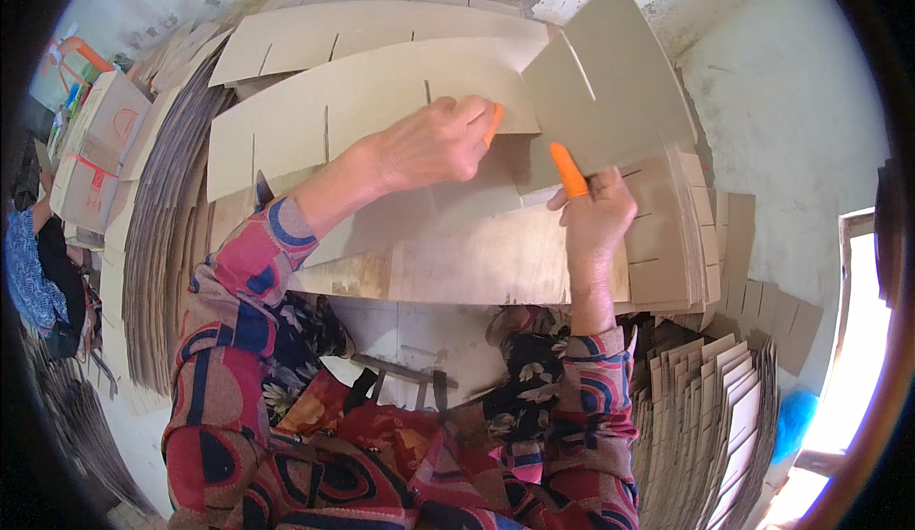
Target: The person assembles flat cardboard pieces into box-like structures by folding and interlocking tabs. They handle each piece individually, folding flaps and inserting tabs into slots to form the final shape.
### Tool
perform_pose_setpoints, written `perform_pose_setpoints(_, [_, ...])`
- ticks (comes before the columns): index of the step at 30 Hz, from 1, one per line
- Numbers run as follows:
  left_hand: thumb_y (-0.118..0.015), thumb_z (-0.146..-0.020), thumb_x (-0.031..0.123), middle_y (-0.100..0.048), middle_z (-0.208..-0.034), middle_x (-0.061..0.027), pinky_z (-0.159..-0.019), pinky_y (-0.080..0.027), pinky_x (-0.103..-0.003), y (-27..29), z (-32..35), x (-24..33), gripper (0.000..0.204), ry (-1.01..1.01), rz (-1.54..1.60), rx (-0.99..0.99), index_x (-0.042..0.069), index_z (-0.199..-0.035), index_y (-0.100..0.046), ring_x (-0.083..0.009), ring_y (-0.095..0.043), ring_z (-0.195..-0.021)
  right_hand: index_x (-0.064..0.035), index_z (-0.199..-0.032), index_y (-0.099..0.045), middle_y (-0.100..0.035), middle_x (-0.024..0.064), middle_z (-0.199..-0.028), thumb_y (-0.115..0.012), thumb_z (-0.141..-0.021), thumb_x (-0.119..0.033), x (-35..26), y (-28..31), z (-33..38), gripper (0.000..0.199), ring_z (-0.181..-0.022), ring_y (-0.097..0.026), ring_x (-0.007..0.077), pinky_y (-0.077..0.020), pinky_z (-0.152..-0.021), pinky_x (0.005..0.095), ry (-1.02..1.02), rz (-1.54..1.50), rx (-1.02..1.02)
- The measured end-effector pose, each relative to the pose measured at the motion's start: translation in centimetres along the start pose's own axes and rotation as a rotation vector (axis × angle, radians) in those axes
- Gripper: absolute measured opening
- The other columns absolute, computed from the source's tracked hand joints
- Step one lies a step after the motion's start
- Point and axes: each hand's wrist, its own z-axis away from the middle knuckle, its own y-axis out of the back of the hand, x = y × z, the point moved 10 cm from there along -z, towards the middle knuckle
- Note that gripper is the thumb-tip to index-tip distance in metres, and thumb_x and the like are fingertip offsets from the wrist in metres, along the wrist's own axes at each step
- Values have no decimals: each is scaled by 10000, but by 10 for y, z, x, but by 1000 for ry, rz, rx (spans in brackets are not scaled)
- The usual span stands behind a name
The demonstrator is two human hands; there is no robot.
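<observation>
My left hand (440, 141) reaches over a long pale cardboard strip (286, 139) with short slits cut into it. Its fingers are closed near the strip's right end, and an orange finger cover shows at the fingertips. What lies inside the grip is partly hidden. To the right, a wider slotted cardboard sheet (620, 72) stands tilted up, crossing the strip's right end. My right hand (600, 204) is just below that sheet, its orange-covered index finger stretched upward and apart from the thumb. Nothing shows between them. Under both hands is a worn wooden board (477, 261).
Another slotted strip (353, 39) lies behind. Tall cardboard stacks stand at the left (167, 234) and lower right (705, 425). More slotted sheets (658, 234) are piled at the board's right end. A carton (100, 153) sits far left; a bright opening (858, 330) is at right.
</observation>
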Motion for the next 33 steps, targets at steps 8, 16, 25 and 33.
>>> perform_pose_setpoints(8, [-626, -590, 114, -627, -1070, -197, -560, -492, -245, 14, -3, 69, 268, -60, 83, 108, -68, -780, -679, -217, -538, -895, 26, -902, -673, -627, 89, -563, -621, -823, 66, 20, 11, -6, 103, -410, -538, 106, -364, -373, 244, -106, -85, 101])
perform_pose_setpoints(16, [-721, -745, 460, -601, -1124, -144, -778, -481, -401, -5, 15, -10, 690, 423, 602, 143, -66, -1162, -560, -268, -543, -958, 48, -845, -653, -581, 73, -500, -645, -827, 42, 32, 5, -2, 21, -412, -530, 85, -359, -386, 245, -147, 34, 54])
perform_pose_setpoints(25, [-629, -800, 160, -605, -932, -118, -776, -422, -356, -130, 43, -118, 201, 503, -158, -250, -14, -900, -639, -246, -526, -965, 63, -885, -650, -639, 102, -634, -593, -817, 111, 34, -13, 5, 101, -455, -581, 114, -414, -407, 260, -198, -1, -1])
perform_pose_setpoints(33, [-599, -725, 45, -605, -872, -77, -742, -466, -349, -105, 38, -124, 55, 503, 64, 24, 27, -777, -597, -233, -542, -857, 73, -841, -624, -637, 107, -648, -533, -782, 177, 36, -15, 7, 150, -462, -583, 119, -433, -404, 268, -196, 23, -8])
